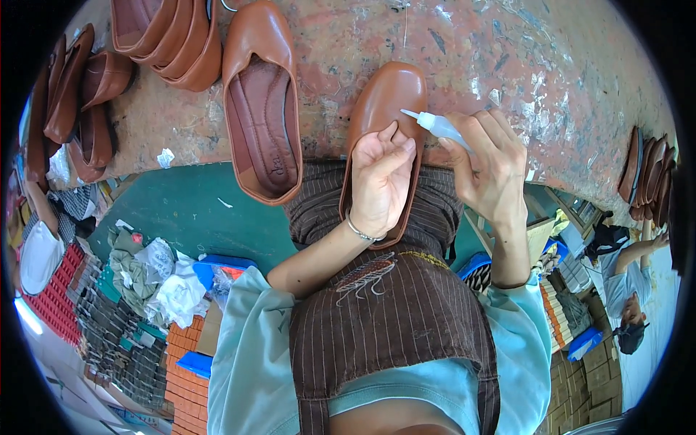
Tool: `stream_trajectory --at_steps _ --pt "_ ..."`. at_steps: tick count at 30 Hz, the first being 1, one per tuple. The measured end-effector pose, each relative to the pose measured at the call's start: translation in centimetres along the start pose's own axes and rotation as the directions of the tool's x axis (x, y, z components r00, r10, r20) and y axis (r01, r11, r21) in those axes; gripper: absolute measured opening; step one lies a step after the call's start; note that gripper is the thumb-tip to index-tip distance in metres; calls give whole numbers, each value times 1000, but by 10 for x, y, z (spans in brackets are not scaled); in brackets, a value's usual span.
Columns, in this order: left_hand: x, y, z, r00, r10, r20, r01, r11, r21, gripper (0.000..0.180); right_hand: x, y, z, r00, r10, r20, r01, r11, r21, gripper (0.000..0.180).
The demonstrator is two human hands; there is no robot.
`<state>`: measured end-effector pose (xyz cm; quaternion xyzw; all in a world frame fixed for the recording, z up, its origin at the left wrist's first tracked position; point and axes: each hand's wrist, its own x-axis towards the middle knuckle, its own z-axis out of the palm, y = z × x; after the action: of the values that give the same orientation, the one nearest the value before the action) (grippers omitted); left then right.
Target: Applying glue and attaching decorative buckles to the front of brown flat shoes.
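A brown slip-on shoe (389, 90) lies toe-away at the table's near edge, its heel over my lap. My left hand (383, 174) is at its opening, with thumb and fingertips pinched together near the upper edge; whether they grip the shoe's edge or a tiny piece is hidden. In my right hand (493, 156) is a small translucent squeeze bottle with a pointed nozzle (435, 125). Its tip points left, close to the shoe's upper and just above my left fingertips. To the left, a matching brown shoe (262, 123) shows its dark red insole.
The worn, paint-spotted table (551, 94) spans the far side. Nested brown shoes (170, 43) stand at its upper left, loose ones (90, 109) farther left, and more shoes (645, 174) at the right edge. Bags and cloth (170, 283) lie lower left. Another person (631, 275) is at right.
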<state>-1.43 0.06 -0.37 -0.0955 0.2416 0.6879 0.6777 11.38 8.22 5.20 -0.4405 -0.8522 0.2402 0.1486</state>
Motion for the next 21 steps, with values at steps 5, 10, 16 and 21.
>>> stream_trajectory --at_steps 5,10,16,21 --pt "2 0 4 996 0 -85 -4 999 -48 13 -15 25 -5 981 169 -91 -151 972 178 15" --pt "5 1 7 993 6 -117 -14 998 -63 15 -23 98 -4 780 438 -448 -253 874 414 25" --pt "2 -3 -8 998 -27 -59 22 996 -86 15 -27 118 6 757 435 -488 -374 900 223 35" --pt "-3 -1 8 976 -26 -216 15 998 -53 16 -9 52 3 553 229 -801 -288 955 74 43"
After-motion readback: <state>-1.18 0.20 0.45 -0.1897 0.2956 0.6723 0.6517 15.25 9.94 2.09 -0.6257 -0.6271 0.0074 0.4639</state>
